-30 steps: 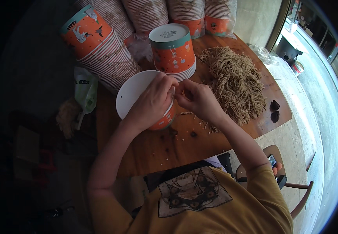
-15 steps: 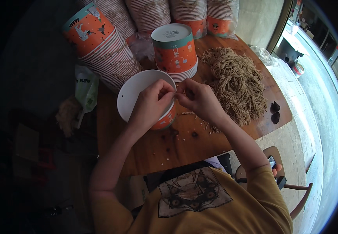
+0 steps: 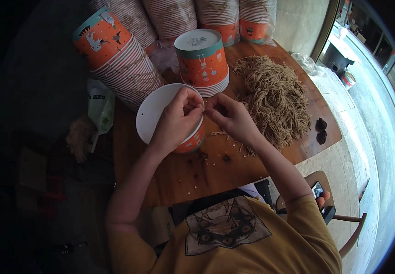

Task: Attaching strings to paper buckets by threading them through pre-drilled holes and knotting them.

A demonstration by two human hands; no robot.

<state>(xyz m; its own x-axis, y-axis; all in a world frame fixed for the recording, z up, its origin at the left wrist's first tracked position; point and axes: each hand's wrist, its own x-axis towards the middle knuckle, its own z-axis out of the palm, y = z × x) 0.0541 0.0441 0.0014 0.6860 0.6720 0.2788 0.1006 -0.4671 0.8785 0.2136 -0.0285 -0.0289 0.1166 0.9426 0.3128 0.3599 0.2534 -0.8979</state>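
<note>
A paper bucket (image 3: 149, 114), white inside and orange with printed figures outside, stands tilted toward me on the wooden table. A small dark hole shows in its left wall. Over its right rim, my left hand (image 3: 181, 116) is closed in a pinch. My right hand (image 3: 231, 116) pinches just beside it, the fingertips of both hands meeting at the rim. Whatever thin thing they hold is too small to make out. Right of my right hand lies a big tangled heap of beige cords (image 3: 277, 100), with a few loose strands near the bucket.
Behind the bucket stands a short upside-down stack of orange buckets (image 3: 202, 61). A tall leaning bucket stack (image 3: 124, 64) is at the left, and bagged stacks (image 3: 172, 18) line the back. Two dark pieces (image 3: 321, 131) lie near the table's right edge. Another person's hand (image 3: 324, 198) holds a phone.
Almost nothing differs. My hands stay pinched together at the bucket's rim, with only a slight shift of the fingers and of the whole view.
</note>
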